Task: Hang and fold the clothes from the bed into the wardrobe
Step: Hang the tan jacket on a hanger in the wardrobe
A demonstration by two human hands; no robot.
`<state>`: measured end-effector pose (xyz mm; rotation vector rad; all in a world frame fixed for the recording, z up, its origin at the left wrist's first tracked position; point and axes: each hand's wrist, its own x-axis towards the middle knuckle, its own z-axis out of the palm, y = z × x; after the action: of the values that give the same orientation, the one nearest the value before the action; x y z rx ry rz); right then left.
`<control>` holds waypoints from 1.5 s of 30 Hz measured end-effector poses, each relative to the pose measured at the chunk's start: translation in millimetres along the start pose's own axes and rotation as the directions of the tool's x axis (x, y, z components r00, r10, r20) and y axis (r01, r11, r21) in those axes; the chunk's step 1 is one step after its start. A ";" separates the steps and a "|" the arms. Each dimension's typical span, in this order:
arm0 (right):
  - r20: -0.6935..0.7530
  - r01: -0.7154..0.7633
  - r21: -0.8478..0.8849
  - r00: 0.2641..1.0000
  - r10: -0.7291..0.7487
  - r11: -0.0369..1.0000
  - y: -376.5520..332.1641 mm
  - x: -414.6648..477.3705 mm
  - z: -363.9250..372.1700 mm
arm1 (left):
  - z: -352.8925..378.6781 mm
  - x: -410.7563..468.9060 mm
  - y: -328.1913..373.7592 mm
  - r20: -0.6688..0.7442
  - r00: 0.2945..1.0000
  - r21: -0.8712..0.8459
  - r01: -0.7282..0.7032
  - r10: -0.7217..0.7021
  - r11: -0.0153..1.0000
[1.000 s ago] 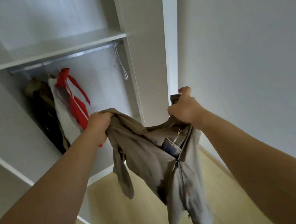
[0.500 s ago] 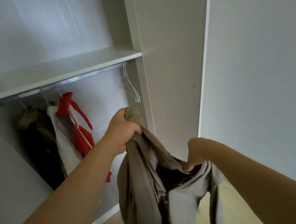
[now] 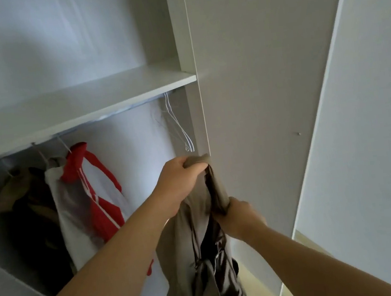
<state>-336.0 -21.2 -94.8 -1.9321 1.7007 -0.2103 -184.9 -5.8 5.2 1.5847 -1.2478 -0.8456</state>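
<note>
A beige zip jacket (image 3: pixel 204 258) hangs in front of the open wardrobe. My left hand (image 3: pixel 177 180) grips its top edge, raised just below an empty white hanger (image 3: pixel 179 125) on the metal rail (image 3: pixel 101 118). My right hand (image 3: pixel 238 216) grips a fold of the jacket lower down, beside the wardrobe's side panel. The jacket's lower part runs out of view at the bottom.
A red and white garment (image 3: pixel 91 198) and dark and olive clothes (image 3: pixel 25 207) hang at the left of the rail. A white shelf (image 3: pixel 72 109) sits above the rail. The wardrobe side panel (image 3: pixel 251 90) and a white wall (image 3: pixel 373 124) stand to the right.
My left hand has lifted the jacket's top edge up toward the empty hanger. My right hand has dropped lower on the jacket. The view has tilted up and closer to the wardrobe.
</note>
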 end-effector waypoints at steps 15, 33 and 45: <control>-0.047 -0.074 0.302 0.995 0.093 0.950 -26.7 178.5 -0.3 | -107.6 164.2 -106.8 -0.398 0.911 0.354 0.259 -0.106 0.898; -0.100 -0.132 0.167 0.984 0.150 0.977 -106.3 348.4 10.8 | -138.6 355.6 -158.7 0.426 0.904 0.502 -0.195 -0.045 0.842; -0.023 -0.099 0.166 0.994 0.104 0.981 -116.9 426.6 22.4 | -131.5 407.9 -175.7 0.268 0.961 0.609 -0.119 -0.062 0.784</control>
<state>-144.8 -415.9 -156.6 -1.7257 1.7398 -0.3342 95.8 -357.3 -105.3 1.9989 -1.8908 -0.6781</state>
